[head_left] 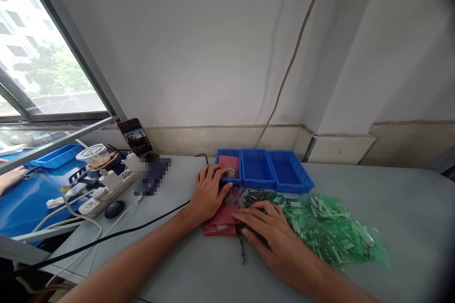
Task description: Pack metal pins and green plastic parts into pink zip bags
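My left hand [209, 193] lies palm down over the left side of a pink plastic bag [227, 203], its fingers reaching to the rim of the left blue bin [239, 170]. The fingers are apart, and no held item shows. Another pink bag [227, 161] sits inside that bin. My right hand [268, 232] is spread low over a pile of small metal pins [254, 196], its fingertips at the pink bag's right edge. What lies under its palm is hidden. One loose metal pin [242, 252] rests below the fingers.
Two more blue bins [256, 184] [312, 184] stand alongside. Green plastic bags of parts [330, 227] lie at right. On the left are a power strip [106, 194], a propped phone [135, 137], a round black object [114, 209] and a black cable [142, 224]. Another person's hand [12, 177] shows far left.
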{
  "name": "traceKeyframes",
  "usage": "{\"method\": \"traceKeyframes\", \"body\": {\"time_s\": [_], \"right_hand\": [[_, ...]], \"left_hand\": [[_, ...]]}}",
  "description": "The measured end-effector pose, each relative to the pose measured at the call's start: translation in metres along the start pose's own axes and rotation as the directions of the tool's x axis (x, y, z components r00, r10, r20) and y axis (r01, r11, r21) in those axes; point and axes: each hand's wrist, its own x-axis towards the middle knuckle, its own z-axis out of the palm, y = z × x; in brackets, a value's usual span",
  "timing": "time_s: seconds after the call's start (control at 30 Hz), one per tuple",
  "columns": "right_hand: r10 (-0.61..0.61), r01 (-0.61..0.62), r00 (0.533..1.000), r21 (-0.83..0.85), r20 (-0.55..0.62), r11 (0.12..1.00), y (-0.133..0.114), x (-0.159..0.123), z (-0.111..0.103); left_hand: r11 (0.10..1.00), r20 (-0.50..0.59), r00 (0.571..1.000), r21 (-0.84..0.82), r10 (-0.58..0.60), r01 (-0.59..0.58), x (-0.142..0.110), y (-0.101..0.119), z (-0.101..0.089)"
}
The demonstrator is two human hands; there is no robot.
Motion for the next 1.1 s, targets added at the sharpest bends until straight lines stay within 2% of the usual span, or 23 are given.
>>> {"method": "traceKeyframes", "body": {"time_s": [0.23, 0.4, 0.53, 0.63, 0.77, 0.9, 1.0, 1.1], "right_hand": [[-0.011, 0.011, 1.000, 0.000, -0.012, 1.000, 0.001, -0.004, 0.002], [-0.027, 0.029, 0.994, 0.019, -0.109, 0.999, 0.007, -0.004, 0.006], [0.005, 0.022, 0.966, 0.104, -0.259, 0.994, 0.012, -0.004, 0.006], [0.045, 0.013, 0.949, 0.183, -0.311, 0.983, 0.013, -0.004, 0.002], [0.105, -0.015, 0.950, 0.292, -0.295, 0.956, 0.011, -0.005, -0.001], [0.177, -0.060, 0.949, 0.398, -0.263, 0.915, 0.012, -0.005, 0.000], [0.240, -0.093, 0.944, 0.518, -0.226, 0.850, 0.011, -0.005, 0.000], [0.251, -0.081, 0.951, 0.633, -0.183, 0.770, 0.009, -0.005, -0.002]], "left_hand": [[0.999, -0.028, 0.999, -0.031, -0.027, 0.027, 0.000, 0.002, -0.001], [0.997, -0.136, 0.990, -0.068, -0.034, 0.025, 0.001, 0.001, -0.003], [0.995, -0.213, 0.975, -0.065, 0.063, -0.079, 0.002, 0.005, -0.009], [0.977, -0.176, 0.967, -0.078, 0.182, -0.198, -0.001, 0.013, -0.016], [0.924, -0.136, 0.944, -0.204, 0.299, -0.322, -0.006, 0.020, -0.023], [0.864, -0.086, 0.932, -0.353, 0.352, -0.358, -0.009, 0.018, -0.026], [0.858, -0.048, 0.948, -0.412, 0.315, -0.307, -0.009, 0.017, -0.025], [0.884, -0.079, 0.964, -0.386, 0.253, -0.263, -0.008, 0.021, -0.022]]}}
